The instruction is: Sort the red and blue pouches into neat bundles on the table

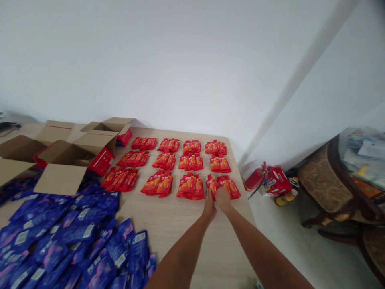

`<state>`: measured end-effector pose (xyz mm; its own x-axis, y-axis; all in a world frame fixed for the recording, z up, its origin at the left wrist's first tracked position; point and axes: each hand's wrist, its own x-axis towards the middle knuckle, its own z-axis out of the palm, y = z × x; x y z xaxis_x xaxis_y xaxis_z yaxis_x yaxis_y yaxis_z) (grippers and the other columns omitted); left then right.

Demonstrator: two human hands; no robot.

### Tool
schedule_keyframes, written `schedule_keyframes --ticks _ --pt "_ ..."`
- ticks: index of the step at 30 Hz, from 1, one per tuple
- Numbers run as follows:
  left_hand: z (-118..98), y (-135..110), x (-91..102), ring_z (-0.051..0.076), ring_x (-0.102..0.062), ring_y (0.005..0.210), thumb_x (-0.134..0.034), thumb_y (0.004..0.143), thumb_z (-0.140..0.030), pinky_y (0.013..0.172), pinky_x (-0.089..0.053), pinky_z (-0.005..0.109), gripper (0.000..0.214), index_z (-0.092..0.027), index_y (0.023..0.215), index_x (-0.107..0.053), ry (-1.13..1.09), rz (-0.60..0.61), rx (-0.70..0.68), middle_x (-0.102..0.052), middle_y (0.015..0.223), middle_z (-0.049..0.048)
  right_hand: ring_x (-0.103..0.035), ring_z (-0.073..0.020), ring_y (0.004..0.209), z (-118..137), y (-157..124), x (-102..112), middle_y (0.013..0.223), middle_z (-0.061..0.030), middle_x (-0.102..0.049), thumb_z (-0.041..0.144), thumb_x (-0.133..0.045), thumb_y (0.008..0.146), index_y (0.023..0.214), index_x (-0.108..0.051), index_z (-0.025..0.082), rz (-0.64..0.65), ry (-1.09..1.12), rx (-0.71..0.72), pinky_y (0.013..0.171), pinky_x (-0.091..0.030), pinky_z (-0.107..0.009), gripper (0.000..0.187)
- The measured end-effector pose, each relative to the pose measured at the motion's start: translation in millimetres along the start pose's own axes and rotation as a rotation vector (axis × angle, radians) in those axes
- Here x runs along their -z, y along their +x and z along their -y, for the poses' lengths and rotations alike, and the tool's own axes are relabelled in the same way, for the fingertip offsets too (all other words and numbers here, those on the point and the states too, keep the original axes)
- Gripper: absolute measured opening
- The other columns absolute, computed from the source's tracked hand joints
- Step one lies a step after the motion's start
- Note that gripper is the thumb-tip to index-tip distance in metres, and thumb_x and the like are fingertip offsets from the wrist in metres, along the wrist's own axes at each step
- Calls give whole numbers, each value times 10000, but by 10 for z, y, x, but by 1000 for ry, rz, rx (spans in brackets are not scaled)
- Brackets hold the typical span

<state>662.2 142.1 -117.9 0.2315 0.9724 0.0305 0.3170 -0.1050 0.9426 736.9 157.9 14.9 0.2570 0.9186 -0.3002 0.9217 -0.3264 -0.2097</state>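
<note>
Several piles of small red packets with orange fruit pictures lie in rows on the light wooden table (177,218). At the front right pile, my left hand (209,204) is closed at the lower edge of a red packet (211,184). Right beside it, my right hand (223,198) is closed over the lower part of the neighbouring red packets (232,188); its fingertips are partly hidden. Just left of my hands lies another pile of red packets (190,185). Behind them is a further pile (220,163).
Open cardboard boxes (61,172) stand at the left, beside a large heap of blue packets (81,237). A white wall runs behind the table. Past the table's right edge, a fire extinguisher (254,179), a red bag (276,180) and a carved chair (326,180) stand on the floor.
</note>
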Motion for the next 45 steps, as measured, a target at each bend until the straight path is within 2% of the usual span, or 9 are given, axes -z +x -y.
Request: schedule_keyframes --ticks 5,8,11,15,20,25,32,40,45 --pt "-165 -42 96 227 -53 1401 -406 606 -34 1151 -78 399 856 -89 1429 -177 56 59 10 -133 1516 122 -596 -209 1042 -404 20 89 1105 -169 -629 117 -243 899 1123 -549 74 -119 63 -81 815 -442 -273 382" --pt "-252 -20 130 223 -36 1403 -406 598 -36 1150 -71 405 875 -110 1435 -165 72 78 14 -124 1521 102 -617 -201 980 -634 25 104 1065 -148 -648 127 -238 892 1112 -554 86 -132 98 -99 780 -447 -275 387" --pt "-315 36 136 237 -42 1401 -419 610 -43 1145 -88 406 850 -75 1425 -180 115 101 26 -117 1517 134 -634 -193 916 -735 38 55 1011 -144 -668 138 -269 883 1059 -585 84 -115 121 -96 748 -449 -268 366" --pt "-377 91 158 268 -70 1396 -459 608 -47 1140 -118 403 823 -34 1397 -226 162 137 34 -122 1506 180 -638 -180 893 -715 67 -25 971 -132 -680 137 -308 874 949 -632 106 -92 145 -76 739 -444 -250 334" --pt "-442 100 243 291 -135 1385 -468 628 -66 1129 -162 420 767 -25 1370 -280 191 166 38 -137 1496 203 -623 -182 943 -679 50 -35 1023 -128 -662 168 -340 870 965 -626 132 -104 165 -78 772 -439 -247 304" --pt "-479 112 293 264 -142 1387 -461 635 -74 1129 -181 415 723 -98 1348 -344 182 148 31 -208 1492 145 -608 -195 971 -693 -27 -9 1024 -122 -650 197 -364 864 970 -609 147 -122 169 -92 788 -440 -271 271" --pt "-470 139 279 265 -155 1384 -460 617 -69 1132 -178 414 716 -96 1327 -371 223 138 26 -303 1454 141 -617 -206 930 -700 -130 -2 993 -132 -653 195 -347 867 951 -606 154 -123 184 -93 750 -444 -289 276" --pt "-440 131 265 288 -93 1391 -476 584 -76 1138 -125 449 822 -63 1381 -275 208 160 -10 -184 1495 162 -622 -188 921 -742 -236 -47 955 -112 -659 210 -349 875 929 -596 165 -141 198 -106 739 -419 -258 257" --pt "-489 -40 286 280 -50 1398 -469 558 -61 1142 -86 471 880 -93 1408 -243 173 208 -77 -137 1515 125 -632 -190 880 -734 -373 -74 921 -97 -672 256 -356 879 898 -593 170 -167 211 -108 706 -409 -255 254"
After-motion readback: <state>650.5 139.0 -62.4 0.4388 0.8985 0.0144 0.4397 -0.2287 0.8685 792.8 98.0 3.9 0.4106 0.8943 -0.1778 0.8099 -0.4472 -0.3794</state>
